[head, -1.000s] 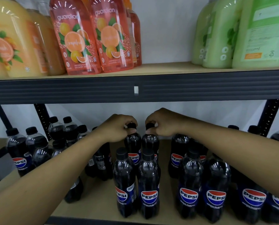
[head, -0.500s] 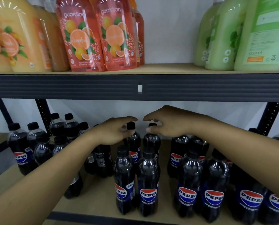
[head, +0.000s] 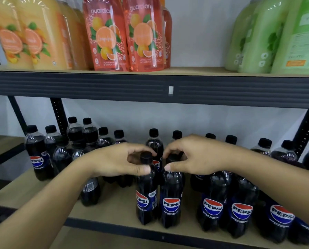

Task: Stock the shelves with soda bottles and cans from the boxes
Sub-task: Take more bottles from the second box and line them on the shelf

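Observation:
Two Pepsi bottles stand side by side at the front of the lower shelf (head: 114,211). My left hand (head: 117,160) curls around the neck of the front left bottle (head: 146,196); its thumb rests on the shoulder and its fingers sit behind the black cap. My right hand (head: 195,155) wraps over the top of the front right bottle (head: 171,200) and hides its cap. Directly behind them stand two more bottles (head: 154,141), untouched by either hand.
More Pepsi bottles fill the shelf at left (head: 37,155) and right (head: 241,209). The dark beam of the upper shelf (head: 114,85) runs just above my hands. Orange (head: 107,33) and green (head: 261,36) shower gel bottles stand on it.
Both hands let go of the caps of the two rear bottles, drew back toward me, and now close around the necks of the two front bottles.

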Action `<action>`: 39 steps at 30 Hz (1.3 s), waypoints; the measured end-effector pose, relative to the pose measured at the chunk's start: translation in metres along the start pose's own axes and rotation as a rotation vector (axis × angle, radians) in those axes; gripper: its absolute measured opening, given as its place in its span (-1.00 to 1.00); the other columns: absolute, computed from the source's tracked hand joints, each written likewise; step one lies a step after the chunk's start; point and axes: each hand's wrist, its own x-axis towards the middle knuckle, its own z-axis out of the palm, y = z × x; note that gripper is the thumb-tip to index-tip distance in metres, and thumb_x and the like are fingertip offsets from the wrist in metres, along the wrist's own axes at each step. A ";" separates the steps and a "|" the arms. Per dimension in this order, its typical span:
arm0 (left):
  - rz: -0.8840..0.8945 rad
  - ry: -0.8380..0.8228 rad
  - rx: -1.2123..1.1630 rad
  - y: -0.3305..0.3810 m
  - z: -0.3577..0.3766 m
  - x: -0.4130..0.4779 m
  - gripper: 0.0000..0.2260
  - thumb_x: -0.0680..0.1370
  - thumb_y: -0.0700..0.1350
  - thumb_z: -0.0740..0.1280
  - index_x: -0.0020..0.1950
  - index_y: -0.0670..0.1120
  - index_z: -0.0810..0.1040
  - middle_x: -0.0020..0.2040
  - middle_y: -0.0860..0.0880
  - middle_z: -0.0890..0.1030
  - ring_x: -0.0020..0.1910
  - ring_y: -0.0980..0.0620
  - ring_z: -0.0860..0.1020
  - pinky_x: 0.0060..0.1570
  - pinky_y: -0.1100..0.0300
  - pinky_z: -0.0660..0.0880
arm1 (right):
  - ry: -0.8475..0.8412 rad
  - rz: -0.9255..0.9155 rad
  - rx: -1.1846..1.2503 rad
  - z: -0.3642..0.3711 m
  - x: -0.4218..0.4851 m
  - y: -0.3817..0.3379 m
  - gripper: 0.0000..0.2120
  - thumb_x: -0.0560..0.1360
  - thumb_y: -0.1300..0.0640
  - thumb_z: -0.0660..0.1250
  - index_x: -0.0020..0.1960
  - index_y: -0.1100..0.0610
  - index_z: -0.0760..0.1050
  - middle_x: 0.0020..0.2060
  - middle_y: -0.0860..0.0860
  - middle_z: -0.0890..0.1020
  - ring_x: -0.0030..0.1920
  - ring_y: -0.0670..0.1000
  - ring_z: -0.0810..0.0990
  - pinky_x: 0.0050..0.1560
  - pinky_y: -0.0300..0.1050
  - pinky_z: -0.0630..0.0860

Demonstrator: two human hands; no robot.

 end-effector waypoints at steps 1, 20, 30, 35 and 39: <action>0.004 0.009 -0.022 -0.002 0.003 -0.001 -0.56 0.51 0.00 0.52 0.38 0.10 0.53 0.29 0.12 0.63 0.25 0.09 0.63 0.33 0.02 0.51 | 0.003 0.005 0.000 0.001 0.000 -0.001 -0.70 0.55 -0.24 0.37 0.21 -0.16 0.57 0.04 -0.20 0.66 -0.02 -0.20 0.61 0.10 -0.07 0.58; 0.100 0.257 -0.045 -0.018 -0.001 -0.026 -0.46 0.48 0.03 0.54 0.43 0.14 0.48 0.32 0.19 0.59 0.32 0.23 0.54 0.35 0.09 0.51 | 0.232 -0.021 0.002 -0.004 -0.003 -0.053 -0.63 0.64 -0.16 0.26 0.43 -0.16 0.46 0.28 -0.28 0.58 0.25 -0.26 0.51 0.26 -0.29 0.46; 0.181 0.590 0.051 -0.052 -0.054 -0.110 -0.64 0.58 -0.16 0.44 0.34 0.12 0.59 0.18 0.27 0.66 0.21 0.30 0.59 0.25 0.34 0.50 | 0.276 -0.032 0.009 0.021 0.045 -0.128 -0.53 0.64 -0.19 0.23 0.52 -0.14 0.37 0.40 -0.28 0.47 0.37 -0.32 0.38 0.33 -0.43 0.30; 0.163 0.844 0.085 -0.094 -0.073 -0.152 -0.71 0.56 -0.13 0.46 0.25 0.11 0.66 0.09 0.25 0.69 0.10 0.31 0.63 0.14 0.45 0.49 | 0.295 0.027 0.149 0.063 0.080 -0.157 -0.50 0.61 -0.21 0.26 0.52 -0.14 0.38 0.40 -0.30 0.46 0.37 -0.33 0.41 0.42 -0.32 0.35; 0.130 0.835 0.127 -0.133 -0.071 -0.168 -0.67 0.56 -0.08 0.46 0.30 0.18 0.59 0.21 0.29 0.60 0.21 0.27 0.57 0.20 0.34 0.51 | 0.283 0.138 0.403 0.109 0.102 -0.159 -0.39 0.55 -0.24 0.34 0.56 -0.17 0.29 0.33 -0.32 0.49 0.31 -0.29 0.48 0.38 -0.16 0.47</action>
